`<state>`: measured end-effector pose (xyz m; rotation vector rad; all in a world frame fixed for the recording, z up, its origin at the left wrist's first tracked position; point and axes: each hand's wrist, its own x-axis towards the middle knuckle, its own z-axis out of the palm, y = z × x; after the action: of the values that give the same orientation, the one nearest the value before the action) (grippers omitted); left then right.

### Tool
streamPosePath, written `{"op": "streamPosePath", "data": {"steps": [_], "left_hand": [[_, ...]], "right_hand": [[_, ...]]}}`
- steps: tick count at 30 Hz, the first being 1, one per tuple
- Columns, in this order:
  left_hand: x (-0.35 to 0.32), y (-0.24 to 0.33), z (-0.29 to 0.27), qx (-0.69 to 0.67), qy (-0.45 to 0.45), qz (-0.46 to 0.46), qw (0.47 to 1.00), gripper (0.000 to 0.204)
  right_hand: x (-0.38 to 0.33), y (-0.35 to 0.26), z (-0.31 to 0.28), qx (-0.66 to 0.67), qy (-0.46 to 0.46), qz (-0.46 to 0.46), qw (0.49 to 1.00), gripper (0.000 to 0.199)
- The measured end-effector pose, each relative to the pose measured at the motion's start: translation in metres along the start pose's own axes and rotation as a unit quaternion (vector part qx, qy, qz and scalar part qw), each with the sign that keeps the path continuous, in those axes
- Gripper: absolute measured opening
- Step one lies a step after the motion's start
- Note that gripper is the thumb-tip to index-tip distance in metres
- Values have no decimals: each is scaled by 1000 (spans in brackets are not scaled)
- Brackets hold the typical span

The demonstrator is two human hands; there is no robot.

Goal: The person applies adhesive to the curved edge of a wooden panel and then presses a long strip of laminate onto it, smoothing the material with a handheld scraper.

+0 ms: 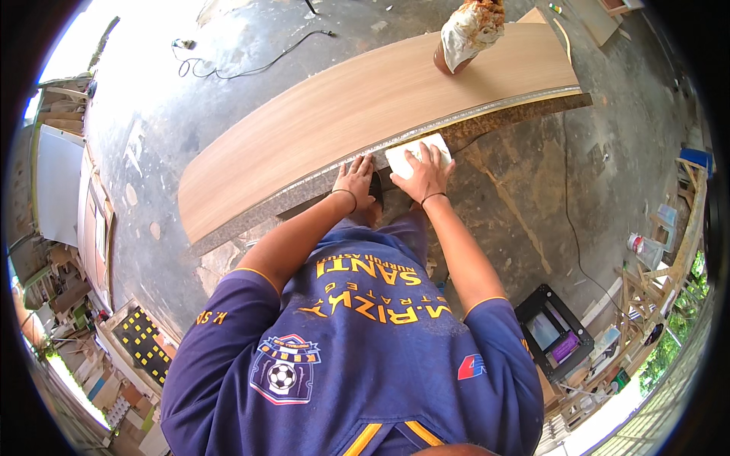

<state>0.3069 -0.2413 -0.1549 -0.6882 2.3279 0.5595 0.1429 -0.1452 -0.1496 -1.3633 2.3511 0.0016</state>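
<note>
Both hands at board edge (pixel 426 125): right hand (pixel 423 176) fingers clamped on white block (pixel 417 152), left hand (pixel 354 182) fingers spread flat; keep strokes level along edge

Smooth matt wood-grain board (pixel 365 106), rough concrete floor (pixel 608 152)

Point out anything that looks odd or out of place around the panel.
A can draped with a stained rag sits on the wood-grain panel near its far end. Loose cables trail over the concrete floor. Nothing looks spilled or broken.
</note>
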Motion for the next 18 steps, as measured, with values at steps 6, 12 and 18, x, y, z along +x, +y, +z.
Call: {"op": "streamPosePath", "data": {"steps": [6,12,18], "left_hand": [[0,0,-8,20,-6,8,1000,89],[1,-3,-6,21,-12,4,1000,89],[-1,1,-9,25,-6,7,1000,89]], "right_hand": [[10,-2,7,-10,-1,6,1000,68],[10,-4,-7,-14,-37,15,999,69],[13,-1,4,-9,-10,7,1000,68]]}}
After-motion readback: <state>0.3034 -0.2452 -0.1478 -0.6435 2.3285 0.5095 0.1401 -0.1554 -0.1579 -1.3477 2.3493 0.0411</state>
